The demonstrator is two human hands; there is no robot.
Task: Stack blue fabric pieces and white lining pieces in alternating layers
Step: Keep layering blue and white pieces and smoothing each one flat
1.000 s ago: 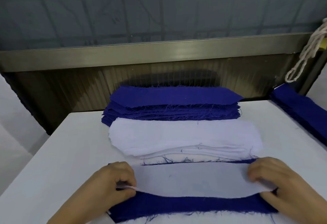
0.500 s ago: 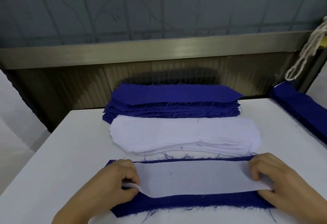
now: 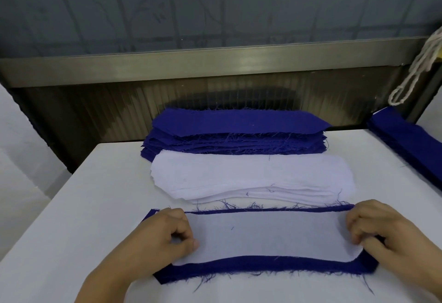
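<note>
Left grip: the left hand (image 3: 165, 238) has its fingers curled, pinching the left end of the lining (image 3: 265, 237).
Right grip: the right hand (image 3: 387, 233) pinches the lining's right end the same way, fingertips tucked at its edge.
Lining: it lies flat on the blue piece (image 3: 263, 268), a wide blue band showing along the near edge and a thin one along the far edge.
Change: a second ago the lining sagged toward the near edge with its middle bowed; since then both hands have drawn it away from the person and pulled it taut, so its far edge now runs almost along the blue piece's far edge.
Meaning: this layer looks nearly aligned; likely only a release and smoothing remain before the next blue piece goes on.
Surface: white (image 3: 71, 231), carrying the working pair nearest.
White stack (image 3: 251, 175): just beyond the pair, many linings left.
Blue stack (image 3: 239, 132): behind it, touching its far edge, also thick.
Far right: more blue fabric (image 3: 411, 142) and a hanging cord (image 3: 416, 68).
</note>
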